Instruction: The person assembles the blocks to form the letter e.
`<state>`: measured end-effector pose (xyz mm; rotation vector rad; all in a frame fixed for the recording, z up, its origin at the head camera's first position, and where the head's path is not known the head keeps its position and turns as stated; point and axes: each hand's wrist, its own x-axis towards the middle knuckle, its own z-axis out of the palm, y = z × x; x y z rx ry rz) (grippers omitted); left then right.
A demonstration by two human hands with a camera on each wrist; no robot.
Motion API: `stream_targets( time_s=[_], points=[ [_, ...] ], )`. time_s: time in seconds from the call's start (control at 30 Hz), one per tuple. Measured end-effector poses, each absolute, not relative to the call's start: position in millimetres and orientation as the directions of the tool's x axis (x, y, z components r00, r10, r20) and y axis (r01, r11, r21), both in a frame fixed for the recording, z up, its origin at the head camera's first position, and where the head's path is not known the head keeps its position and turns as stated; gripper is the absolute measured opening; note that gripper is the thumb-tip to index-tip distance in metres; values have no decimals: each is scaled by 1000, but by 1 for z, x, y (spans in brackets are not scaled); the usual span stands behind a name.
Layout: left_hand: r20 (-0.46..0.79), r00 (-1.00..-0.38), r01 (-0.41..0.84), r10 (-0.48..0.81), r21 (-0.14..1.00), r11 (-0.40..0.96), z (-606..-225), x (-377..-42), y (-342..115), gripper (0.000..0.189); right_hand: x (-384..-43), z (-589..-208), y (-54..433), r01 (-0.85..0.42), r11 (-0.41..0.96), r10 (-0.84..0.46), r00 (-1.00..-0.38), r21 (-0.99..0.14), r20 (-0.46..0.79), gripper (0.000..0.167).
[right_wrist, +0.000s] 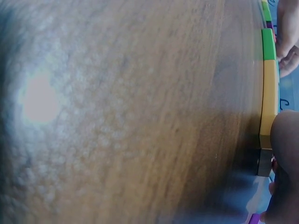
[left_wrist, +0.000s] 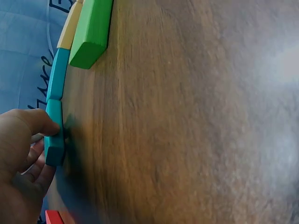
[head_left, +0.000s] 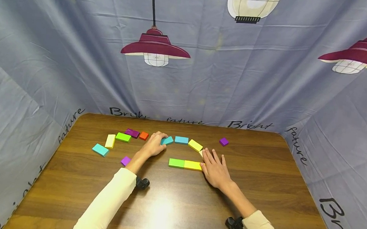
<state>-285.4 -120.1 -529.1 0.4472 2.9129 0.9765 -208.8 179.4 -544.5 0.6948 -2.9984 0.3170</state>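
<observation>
My left hand (head_left: pixel 154 145) pinches a blue block (head_left: pixel 167 140) at its left end. In the left wrist view the thumb lies on the near face of that block (left_wrist: pixel 54 135), with fingers behind it. Its other end meets a second blue block (head_left: pixel 181 140), and a yellow block (head_left: pixel 195 145) slants down from there. My right hand (head_left: pixel 215 170) lies with fingers outstretched at a pale block (head_left: pixel 201 153), mostly hidden under the fingertips. The thumb reaches the right end of a long yellow block (head_left: pixel 193 165), which adjoins a green block (head_left: pixel 176 163).
To the left lie a red block (head_left: pixel 143 136), a dark purple block (head_left: pixel 132 133), a light green block (head_left: pixel 123 137), a cream block (head_left: pixel 110 141) and a turquoise block (head_left: pixel 100 150). One purple block (head_left: pixel 126 161) sits beside the left forearm, another (head_left: pixel 224 142) at the back right.
</observation>
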Motion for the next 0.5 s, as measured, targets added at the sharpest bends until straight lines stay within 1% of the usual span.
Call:
stream_targets(
  time_s=[0.27,0.5],
  points=[
    [67,-958,263,278,589,764,-527,-286,-115,41,-209,-544,180,-431,880,-423,-902,-197,86,57],
    [49,-960,251,277,592,766,-527,-284,-113,42,-209,-545,180,-433,879,-423,-901,-197,94,57]
  ],
)
